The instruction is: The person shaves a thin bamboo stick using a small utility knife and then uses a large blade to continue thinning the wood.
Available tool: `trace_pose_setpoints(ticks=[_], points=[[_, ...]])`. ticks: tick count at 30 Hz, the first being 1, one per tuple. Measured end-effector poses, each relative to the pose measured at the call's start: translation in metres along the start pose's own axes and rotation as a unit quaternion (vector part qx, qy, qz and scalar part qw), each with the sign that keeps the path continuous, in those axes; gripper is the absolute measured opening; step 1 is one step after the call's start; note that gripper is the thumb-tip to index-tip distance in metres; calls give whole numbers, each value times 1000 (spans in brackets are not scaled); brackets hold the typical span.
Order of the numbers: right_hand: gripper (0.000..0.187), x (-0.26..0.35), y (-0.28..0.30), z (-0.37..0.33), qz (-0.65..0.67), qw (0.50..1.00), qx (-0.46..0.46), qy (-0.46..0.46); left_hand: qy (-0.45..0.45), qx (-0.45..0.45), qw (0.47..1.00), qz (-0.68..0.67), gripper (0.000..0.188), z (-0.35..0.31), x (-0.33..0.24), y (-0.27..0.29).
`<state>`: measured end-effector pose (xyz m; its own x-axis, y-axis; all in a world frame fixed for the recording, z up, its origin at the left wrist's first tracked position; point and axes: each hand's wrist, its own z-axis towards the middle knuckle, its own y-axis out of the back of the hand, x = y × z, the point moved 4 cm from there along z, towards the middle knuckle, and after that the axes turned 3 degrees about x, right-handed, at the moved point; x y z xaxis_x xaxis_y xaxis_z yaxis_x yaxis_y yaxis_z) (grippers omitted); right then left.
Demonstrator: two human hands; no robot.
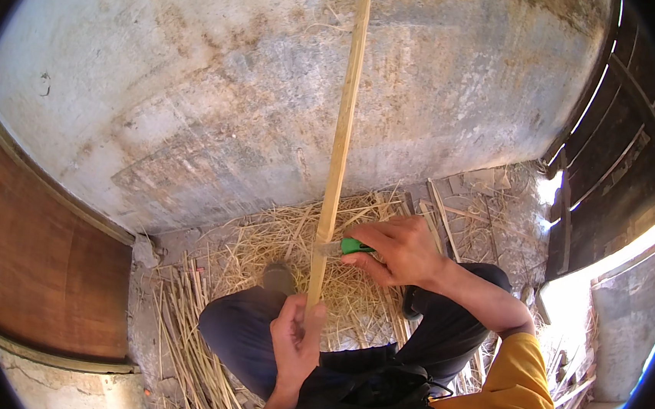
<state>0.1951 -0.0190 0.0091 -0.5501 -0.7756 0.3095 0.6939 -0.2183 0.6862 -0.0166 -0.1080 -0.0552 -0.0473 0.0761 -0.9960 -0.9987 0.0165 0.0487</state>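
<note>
A long, pale strip of bamboo or wood (343, 129) runs upward from my lap and leans toward the wall. Its lower end is gripped by my left hand (295, 340), fingers wrapped round it. Higher up, my right hand (397, 250) is closed on the green handle of a small knife (353, 246). The short greyish blade lies across the strip, touching it or just in front; I cannot tell which. My fingers cover much of the handle.
Straw-like shavings (263, 238) cover the floor between and beyond my legs. A bundle of thin strips (190, 340) lies at the left, by a brown wooden panel (47, 252). Ahead rises a stained wall (220, 96); dark boards (616, 150) stand at the right.
</note>
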Motion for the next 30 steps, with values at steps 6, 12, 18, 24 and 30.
trace_pose_setpoints(ticks=[6, 12, 18, 24, 30], points=[[30, -35, 19, 7, 7, 990, -19, -140, -9, 16, 997, 73, 9, -6, 7, 4], [27, -61, 38, 4, 61, 971, -44, -227, 0, 46, 995, 86, 12, -14, 17, -1], [28, -26, 8, -4, 56, 995, -18, -76, 56, 81, 992, -76, 32, -10, 8, -8], [30, -3, -5, -4, -24, 1000, 10, 10, 102, 95, 984, -111, 43, -7, 4, -8], [32, 6, -4, 0, -22, 999, -4, 25, 64, 88, 991, -79, 41, -6, 10, -6]])
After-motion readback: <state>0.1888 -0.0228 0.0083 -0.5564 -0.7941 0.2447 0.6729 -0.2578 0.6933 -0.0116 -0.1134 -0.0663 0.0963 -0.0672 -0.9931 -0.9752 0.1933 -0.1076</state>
